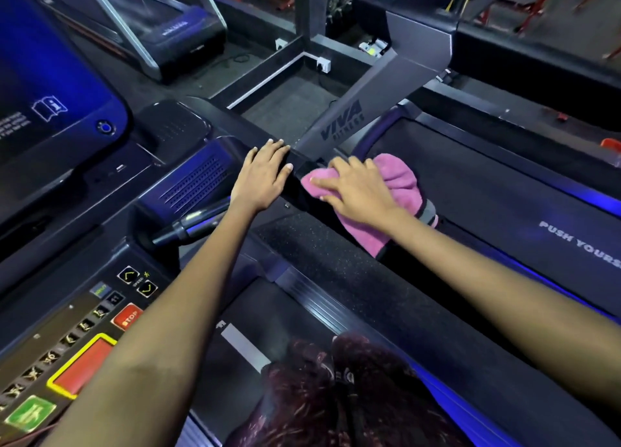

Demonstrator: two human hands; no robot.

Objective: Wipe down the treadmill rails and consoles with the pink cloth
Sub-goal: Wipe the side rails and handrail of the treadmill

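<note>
Patterned trousers [302, 396] at frame bottom, person standing on treadmill belt [255, 312]. Console [77, 346] at lower left, red STOP button [127, 316] and green button [28, 413] showing. Left hand [263, 174] lies flat on the dark rail [295, 184], fingers straight, grip holding nothing. Right hand [356, 191] presses the pink cloth [396, 191] onto the same rail just beside it, fingers spread over the bunched fabric. Cloth hangs off rail's right side, over neighbouring treadmill's belt [487, 194]. Grey VIVA upright [353, 110] beyond.

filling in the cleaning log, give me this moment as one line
right hand presses pink terry cloth on black treadmill side rail | left hand flat on rail | step: wiping rail
</note>
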